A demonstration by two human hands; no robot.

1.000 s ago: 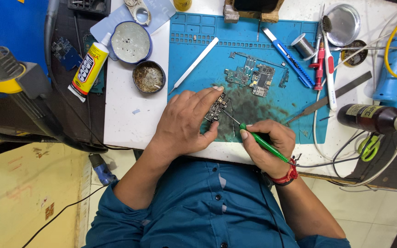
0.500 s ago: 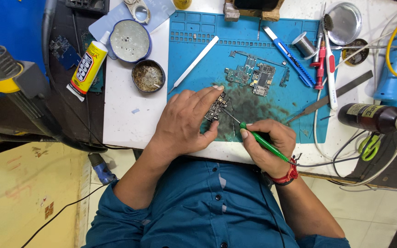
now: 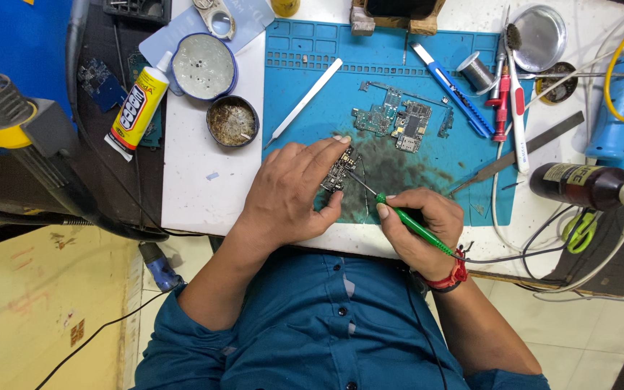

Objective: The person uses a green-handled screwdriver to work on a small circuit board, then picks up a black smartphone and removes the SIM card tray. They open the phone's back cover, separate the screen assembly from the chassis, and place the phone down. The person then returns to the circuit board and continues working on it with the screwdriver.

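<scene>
I pin the small board point(image 3: 339, 172) with my left hand point(image 3: 294, 191), right hand point(image 3: 422, 230) clenched on the green iron point(image 3: 409, 222), mid-soldering; next needs a steady tip.

Both hands meet close together — left hand point(image 3: 290, 191) spread flat, right hand point(image 3: 420, 227) curled, pinching.

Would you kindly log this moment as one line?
left hand: pins small circuit board | right hand: green soldering iron, tip at board | blue mat
</scene>
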